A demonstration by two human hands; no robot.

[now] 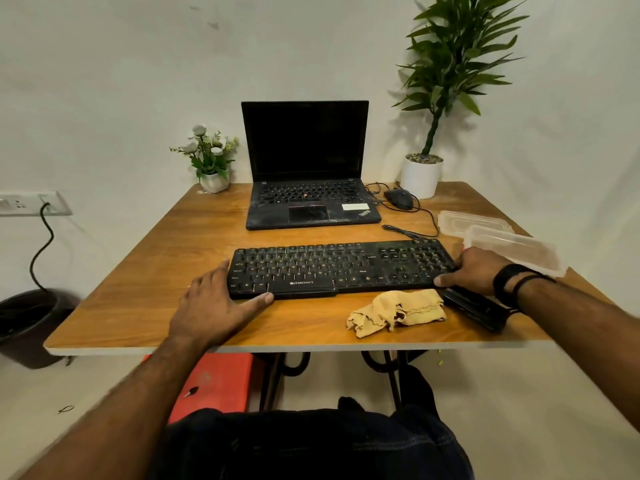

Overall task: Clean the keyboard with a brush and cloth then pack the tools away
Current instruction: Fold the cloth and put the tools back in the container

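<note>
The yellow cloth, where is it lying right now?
In the head view, the yellow cloth lies crumpled on the table near its front edge, just in front of the keyboard toward its right end, below the right hand.

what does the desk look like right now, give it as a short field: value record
keyboard: black, flat on the wooden table, in front of the laptop
left hand: at the keyboard's left end, thumb along its front edge
right hand: at the keyboard's right end
cloth: yellow, crumpled, just in front of the keyboard, untouched
black object: beside the cloth under the right wrist, cannot tell what it is
plastic container: clear, right of the keyboard, its lid behind it
mouse: right of the laptop
</note>
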